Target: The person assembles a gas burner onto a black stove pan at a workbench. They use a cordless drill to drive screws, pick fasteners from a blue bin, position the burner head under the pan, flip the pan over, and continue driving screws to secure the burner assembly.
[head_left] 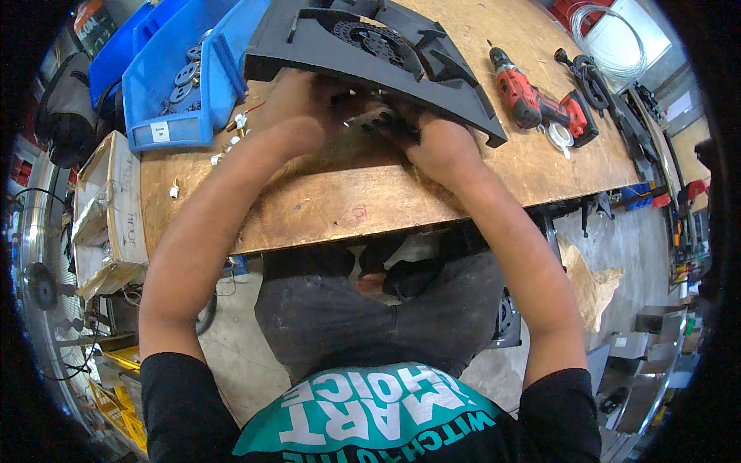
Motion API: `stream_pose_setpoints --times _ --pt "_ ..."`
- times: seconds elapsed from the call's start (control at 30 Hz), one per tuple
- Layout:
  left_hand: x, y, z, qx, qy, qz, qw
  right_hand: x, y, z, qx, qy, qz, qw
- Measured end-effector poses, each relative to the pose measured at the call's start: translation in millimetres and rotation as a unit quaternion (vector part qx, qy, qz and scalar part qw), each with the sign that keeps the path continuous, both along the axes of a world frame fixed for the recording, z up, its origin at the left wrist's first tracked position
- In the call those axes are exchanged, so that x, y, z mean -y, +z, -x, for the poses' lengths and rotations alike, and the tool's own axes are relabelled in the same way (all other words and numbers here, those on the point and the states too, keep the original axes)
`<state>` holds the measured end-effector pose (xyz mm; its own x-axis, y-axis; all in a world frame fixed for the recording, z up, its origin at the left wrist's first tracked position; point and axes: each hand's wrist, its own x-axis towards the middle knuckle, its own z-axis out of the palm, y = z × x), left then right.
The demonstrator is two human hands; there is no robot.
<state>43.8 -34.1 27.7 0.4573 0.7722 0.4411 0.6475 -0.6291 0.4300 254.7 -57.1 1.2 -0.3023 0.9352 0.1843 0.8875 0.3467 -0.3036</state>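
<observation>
A black metal frame (444, 96), with a round perforated plate (374, 42) set in it, stands tilted on the wooden workbench (332, 208), its near edge raised. My left hand (297, 104) reaches under that raised edge from the left, its fingers lost in shadow. From the other side my right hand (440, 147) comes in below the edge, closed around a dark part that I cannot make out. Both hands are close together under the frame. Small white-and-brass fittings (216, 160) lie on the bench beside my left forearm.
Blue bins (174, 127) stand at the left; one holds round metal discs (185, 75). A worn cardboard box (116, 201) sits by the bench's left edge. On the right lie a red cordless drill (532, 100), a white ring (559, 137) and a wire coil (617, 38).
</observation>
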Motion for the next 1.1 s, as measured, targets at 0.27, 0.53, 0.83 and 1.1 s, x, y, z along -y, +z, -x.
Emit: stream_pose_setpoints --times 0.27,0.53,0.83,1.1 --pt "25 10 5 0.013 -0.077 0.134 0.988 57 8 10 -0.043 0.007 -0.169 0.985" --pt "15 7 8 -0.123 -0.027 0.062 0.99 54 -3 23 -0.089 -0.008 -0.189 0.978" --pt "-31 10 56 -0.033 0.098 -0.024 0.994 66 12 78 -0.1 0.144 -0.121 0.977" --pt "-36 13 61 0.048 0.081 -0.073 0.993 9 19 148 0.044 0.04 -0.013 0.998"
